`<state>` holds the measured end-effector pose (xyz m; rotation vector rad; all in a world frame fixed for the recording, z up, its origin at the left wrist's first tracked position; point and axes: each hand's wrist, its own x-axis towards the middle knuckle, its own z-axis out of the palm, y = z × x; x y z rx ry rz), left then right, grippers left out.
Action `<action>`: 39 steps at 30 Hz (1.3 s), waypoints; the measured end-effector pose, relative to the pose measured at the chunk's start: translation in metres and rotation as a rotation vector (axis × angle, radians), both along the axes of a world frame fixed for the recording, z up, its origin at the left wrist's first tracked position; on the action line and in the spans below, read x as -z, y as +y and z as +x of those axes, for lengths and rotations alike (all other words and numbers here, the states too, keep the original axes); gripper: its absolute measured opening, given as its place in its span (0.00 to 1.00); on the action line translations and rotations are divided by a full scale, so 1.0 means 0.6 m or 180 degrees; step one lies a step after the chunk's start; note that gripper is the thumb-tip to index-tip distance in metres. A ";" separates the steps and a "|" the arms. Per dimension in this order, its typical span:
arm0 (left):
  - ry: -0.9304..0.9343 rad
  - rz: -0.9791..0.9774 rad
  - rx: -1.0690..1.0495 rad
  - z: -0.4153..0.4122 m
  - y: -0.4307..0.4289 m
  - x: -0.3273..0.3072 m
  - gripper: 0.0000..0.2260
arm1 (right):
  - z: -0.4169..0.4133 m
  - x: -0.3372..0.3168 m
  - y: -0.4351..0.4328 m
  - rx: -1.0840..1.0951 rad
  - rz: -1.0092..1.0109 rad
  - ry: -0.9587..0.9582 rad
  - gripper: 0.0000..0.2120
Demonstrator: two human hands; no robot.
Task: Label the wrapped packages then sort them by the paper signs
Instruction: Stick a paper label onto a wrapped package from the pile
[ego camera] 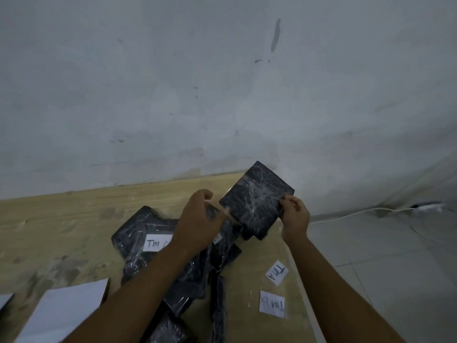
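My right hand grips a black package wrapped in clear film by its right edge and holds it tilted above the wooden board. My left hand hovers at the package's left corner, fingers curled, and whether it touches the package is unclear. Below my hands lies a heap of black wrapped packages; one carries a white label reading "TIM", partly hidden by my left arm. Two loose paper labels lie at the right: "TIM A" and "TIM B".
Two white paper sheets, one large and one cut off by the frame, lie at the lower left. A grey-white wall rises right behind the board. On the tiled floor to the right run a white cable and a plug.
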<state>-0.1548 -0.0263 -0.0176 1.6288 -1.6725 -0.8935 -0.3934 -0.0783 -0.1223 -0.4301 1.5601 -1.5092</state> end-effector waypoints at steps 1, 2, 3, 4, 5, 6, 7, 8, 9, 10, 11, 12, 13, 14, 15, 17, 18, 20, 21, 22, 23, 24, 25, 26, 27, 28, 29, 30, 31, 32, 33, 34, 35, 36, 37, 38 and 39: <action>-0.0022 0.0035 0.0050 -0.010 0.016 -0.001 0.26 | -0.009 -0.007 0.024 -0.0039 -0.0059 0.0061 0.06; 0.0011 0.0081 0.0083 -0.019 0.031 -0.001 0.31 | -0.016 -0.012 0.046 -0.0072 -0.0087 0.0130 0.07; 0.0076 0.0135 0.0113 -0.029 0.045 0.000 0.34 | -0.024 -0.019 0.068 -0.0095 -0.0096 0.0192 0.07; 0.0126 0.0207 0.0156 -0.037 0.058 0.004 0.36 | -0.031 -0.026 0.091 -0.0140 -0.0105 0.0249 0.07; 0.0157 0.0331 0.0233 -0.045 0.070 0.008 0.37 | -0.035 -0.033 0.114 -0.0209 -0.0119 0.0291 0.08; 0.0186 0.0511 0.0354 -0.053 0.086 0.011 0.38 | -0.039 -0.038 0.140 -0.0280 -0.0124 0.0338 0.08; 0.0262 0.0728 0.0469 -0.059 0.099 0.017 0.38 | -0.040 -0.041 0.163 -0.0367 -0.0119 0.0350 0.08; 0.0385 0.0956 0.0576 -0.069 0.118 0.021 0.39 | -0.042 -0.043 0.190 -0.0449 -0.0101 0.0350 0.08; 0.0505 0.1172 0.0641 -0.077 0.131 0.028 0.39 | -0.041 -0.044 0.211 -0.0548 -0.0084 0.0304 0.08; 0.0607 0.1378 0.0659 -0.083 0.143 0.036 0.39 | -0.041 -0.041 0.233 -0.0638 -0.0042 0.0226 0.09; 0.0685 0.1564 0.0604 -0.087 0.154 0.044 0.39 | -0.040 -0.036 0.252 -0.0712 0.0007 0.0131 0.09; 0.0746 0.1705 0.0526 -0.089 0.163 0.053 0.37 | -0.040 -0.030 0.270 -0.0771 0.0054 0.0043 0.08; 0.0797 0.1803 0.0477 -0.088 0.173 0.066 0.34 | -0.041 -0.025 0.290 -0.0840 0.0086 -0.0040 0.08; 0.0801 0.1837 0.0485 -0.084 0.183 0.078 0.30 | -0.041 -0.018 0.306 -0.0929 0.0115 -0.0094 0.08; 0.0785 0.1823 0.0550 -0.079 0.192 0.091 0.27 | -0.041 -0.011 0.319 -0.1000 0.0147 -0.0108 0.08; 0.0701 0.1781 0.0705 -0.072 0.213 0.115 0.21 | -0.043 0.010 0.343 -0.0976 0.0369 -0.0003 0.08; 0.0680 0.1782 0.0700 -0.068 0.224 0.120 0.17 | -0.044 0.025 0.353 -0.0950 0.0533 0.0231 0.08; 0.0633 0.1796 0.0531 -0.058 0.240 0.132 0.12 | -0.048 0.059 0.366 -0.1123 0.0807 0.1296 0.08; 0.0604 0.1791 0.0413 -0.052 0.245 0.139 0.12 | -0.048 0.074 0.373 -0.1350 0.0886 0.1921 0.07; 0.0598 0.1777 0.0316 -0.046 0.249 0.144 0.11 | -0.046 0.087 0.375 -0.1625 0.0919 0.2400 0.09; 0.0605 0.1780 0.0243 -0.039 0.253 0.153 0.10 | -0.044 0.101 0.379 -0.1921 0.0932 0.2707 0.13; 0.0610 0.1804 0.0204 -0.033 0.255 0.155 0.09 | -0.039 0.111 0.379 -0.2191 0.0969 0.2884 0.20; 0.0615 0.1808 0.0178 -0.028 0.258 0.158 0.08 | -0.033 0.119 0.378 -0.2378 0.1029 0.3027 0.25; 0.0629 0.1794 0.0156 -0.026 0.260 0.159 0.07 | -0.028 0.125 0.376 -0.2482 0.1094 0.3185 0.28; 0.0658 0.1745 0.0127 -0.027 0.262 0.157 0.06 | -0.024 0.132 0.376 -0.2555 0.1130 0.3359 0.30; 0.0691 0.1693 0.0106 -0.027 0.265 0.153 0.05 | -0.019 0.135 0.374 -0.2612 0.1149 0.3538 0.31; 0.0701 0.1664 0.0105 -0.026 0.267 0.149 0.05 | -0.018 0.139 0.372 -0.2646 0.1156 0.3698 0.32; 0.0712 0.1661 0.0103 -0.025 0.269 0.147 0.05 | -0.017 0.140 0.369 -0.2689 0.1165 0.3811 0.33; 0.0733 0.1676 0.0084 -0.020 0.271 0.145 0.06 | -0.015 0.138 0.365 -0.2770 0.1163 0.3886 0.33; 0.0770 0.1694 0.0076 -0.018 0.273 0.143 0.07 | -0.015 0.135 0.361 -0.2861 0.1190 0.3938 0.33; 0.0804 0.1704 0.0066 -0.013 0.275 0.142 0.07 | -0.015 0.135 0.357 -0.2939 0.1207 0.4013 0.32; 0.0838 0.1698 0.0065 -0.010 0.277 0.141 0.07 | -0.016 0.131 0.353 -0.3016 0.1250 0.4068 0.31; 0.0865 0.1694 0.0049 -0.008 0.279 0.139 0.06 | -0.018 0.130 0.350 -0.3079 0.1265 0.4124 0.30; 0.0887 0.1674 0.0033 -0.005 0.282 0.138 0.06 | -0.019 0.128 0.346 -0.3147 0.1271 0.4174 0.29; 0.0891 0.1657 0.0042 -0.004 0.284 0.136 0.05 | -0.021 0.128 0.343 -0.3200 0.1270 0.4233 0.28; 0.0882 0.1652 0.0073 -0.004 0.285 0.133 0.05 | -0.023 0.126 0.340 -0.3258 0.1271 0.4288 0.27; 0.0879 0.1652 0.0106 -0.003 0.286 0.130 0.05 | -0.021 0.125 0.337 -0.3321 0.1245 0.4345 0.27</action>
